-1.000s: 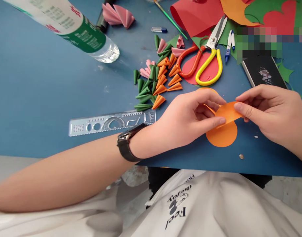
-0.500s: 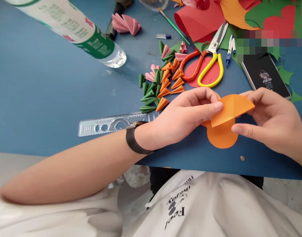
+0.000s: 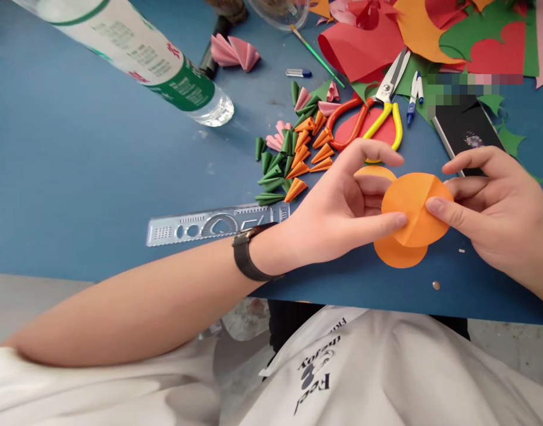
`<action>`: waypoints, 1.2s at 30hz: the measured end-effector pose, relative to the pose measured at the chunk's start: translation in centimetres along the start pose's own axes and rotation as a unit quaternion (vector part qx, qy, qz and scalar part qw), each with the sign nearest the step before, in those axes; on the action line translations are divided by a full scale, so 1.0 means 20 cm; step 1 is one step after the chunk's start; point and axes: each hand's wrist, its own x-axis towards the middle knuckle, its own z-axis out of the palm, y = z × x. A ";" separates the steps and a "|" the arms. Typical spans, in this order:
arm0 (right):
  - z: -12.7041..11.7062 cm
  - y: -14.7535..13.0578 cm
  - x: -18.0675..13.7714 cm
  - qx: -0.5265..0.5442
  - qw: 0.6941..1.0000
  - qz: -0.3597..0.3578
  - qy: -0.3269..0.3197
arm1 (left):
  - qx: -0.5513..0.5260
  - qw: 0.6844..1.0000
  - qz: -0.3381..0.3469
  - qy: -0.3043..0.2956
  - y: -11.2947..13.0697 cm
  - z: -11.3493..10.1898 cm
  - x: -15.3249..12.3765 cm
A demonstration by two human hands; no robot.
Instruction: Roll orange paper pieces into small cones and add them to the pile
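Note:
An orange paper circle (image 3: 409, 198) with a crease down its middle is held up between my two hands. My left hand (image 3: 325, 213), with a dark-strapped watch (image 3: 247, 254) on its wrist, has its thumb on the circle's left edge; its index finger is lifted off. On the right edge, my right hand (image 3: 497, 207) pinches the circle between thumb and fingers. Below it another orange circle (image 3: 401, 258) shows in part. One more orange paper edge (image 3: 375, 172) peeks out behind my left fingers. Rolled orange paper cones (image 3: 322, 154) lie left of the scissors (image 3: 389, 89).
Green cones (image 3: 271, 173) and pink ones lie beside a clear ruler (image 3: 165, 232). A water bottle (image 3: 183, 89) stands at the upper left. Phone (image 3: 462, 127), pen (image 3: 412, 103) and coloured paper scraps (image 3: 360, 50) lie beyond my hands. The table's front edge runs close below them.
The orange circle, folded in half before, is now opened flat with its crease showing. My left index finger has lifted, and my right thumb has moved up onto the paper.

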 end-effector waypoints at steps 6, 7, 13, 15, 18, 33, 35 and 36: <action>-0.02 -0.01 -0.01 -0.015 0.998 -0.052 -0.029 | 0.062 0.996 0.050 0.028 -0.01 -0.01 -0.01; -0.02 -0.01 -0.01 -0.008 0.998 -0.059 -0.035 | 0.061 0.996 0.048 0.034 -0.02 -0.01 -0.01; -0.02 0.00 -0.01 -0.007 0.998 -0.059 -0.028 | 0.033 0.998 0.054 0.020 -0.02 -0.03 -0.01; -0.02 0.00 -0.02 -0.008 0.998 -0.059 -0.029 | 0.040 0.997 0.062 0.017 -0.02 -0.03 -0.01; -0.02 0.00 -0.02 -0.001 0.998 -0.060 -0.027 | 0.056 0.996 0.062 0.018 -0.02 -0.03 -0.01; -0.04 0.05 -0.01 -0.104 0.984 -0.141 -0.026 | 0.030 0.998 0.050 -0.001 -0.04 -0.05 0.00; -0.04 0.04 -0.01 -0.104 0.980 -0.171 -0.024 | 0.028 0.998 0.055 0.011 -0.04 -0.05 0.00; -0.03 0.04 0.00 -0.108 0.977 -0.185 -0.023 | 0.026 0.998 0.056 0.016 -0.04 -0.05 0.00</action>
